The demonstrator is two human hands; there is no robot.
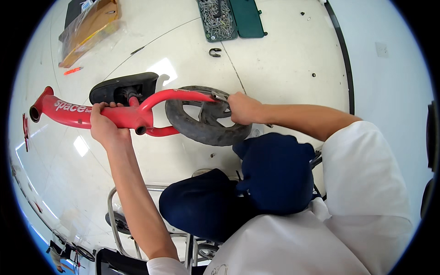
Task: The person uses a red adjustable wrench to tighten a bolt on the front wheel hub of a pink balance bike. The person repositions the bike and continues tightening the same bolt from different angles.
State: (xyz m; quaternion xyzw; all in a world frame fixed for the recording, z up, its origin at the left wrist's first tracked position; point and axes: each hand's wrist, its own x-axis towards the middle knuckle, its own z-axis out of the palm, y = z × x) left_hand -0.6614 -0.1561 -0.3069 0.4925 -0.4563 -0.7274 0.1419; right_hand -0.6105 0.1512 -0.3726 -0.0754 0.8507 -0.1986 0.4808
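Note:
A red children's bike frame (123, 118) lies across my view, its open head tube at the far left. My left hand (106, 127) is closed around its main tube, thumb and fingers wrapped over it. A black saddle (112, 88) is attached just behind that hand. Between the two curved rear stays sits a small wheel (208, 133) with a dark, worn tyre. My right hand (246, 109) is closed on the wheel's right side, by the metal end of the upper stay; its fingers are partly hidden behind the wheel.
Beyond the frame are a green case (247, 18) full of screws, a black C-shaped part (214, 52), a bagged cardboard piece (91, 32) and an orange pen-like item (72, 71). A metal-tube chair or cart (112, 201) stands lower left. A wall (389, 78) rises at right.

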